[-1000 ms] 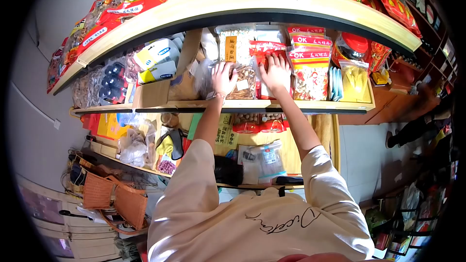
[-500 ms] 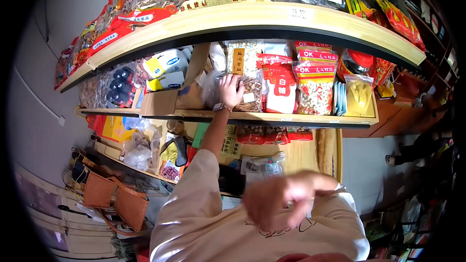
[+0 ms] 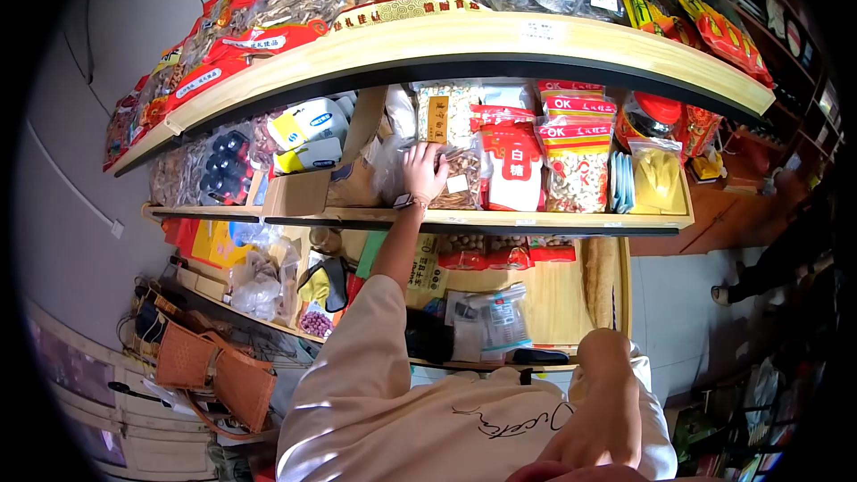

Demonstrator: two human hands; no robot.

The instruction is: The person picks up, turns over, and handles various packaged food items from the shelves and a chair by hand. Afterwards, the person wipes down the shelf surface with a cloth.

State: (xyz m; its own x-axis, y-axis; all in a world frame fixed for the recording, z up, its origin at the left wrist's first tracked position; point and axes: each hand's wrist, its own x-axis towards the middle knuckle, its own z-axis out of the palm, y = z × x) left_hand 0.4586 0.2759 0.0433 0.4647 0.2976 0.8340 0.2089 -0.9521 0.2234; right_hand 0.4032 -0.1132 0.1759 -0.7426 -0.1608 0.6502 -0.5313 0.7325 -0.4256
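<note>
My left hand (image 3: pixel 424 171) lies with fingers apart on a clear bag of brown dried goods (image 3: pixel 460 180) in the middle shelf. Behind it stands a bag of pale pieces with an orange label (image 3: pixel 446 116). To the right are a red and white bag (image 3: pixel 514 170) and red-topped OK bags (image 3: pixel 578 174). My right hand (image 3: pixel 585 442) is low in front of my shirt, close to the camera, its fingers mostly hidden below the frame; whether it holds anything cannot be seen.
Above is a wooden shelf edge (image 3: pixel 500 34) with bagged dried goods. A lower shelf holds a clear pouch (image 3: pixel 504 317) and red bags (image 3: pixel 509 254). Woven bags (image 3: pixel 241 393) are at the lower left. Part of another person, a dark-clothed leg (image 3: pixel 772 259), shows at the right.
My right hand has left the red and white bag and come down to my body, now lower than half a second ago. My left hand remains on the clear bag. The view has shifted slightly.
</note>
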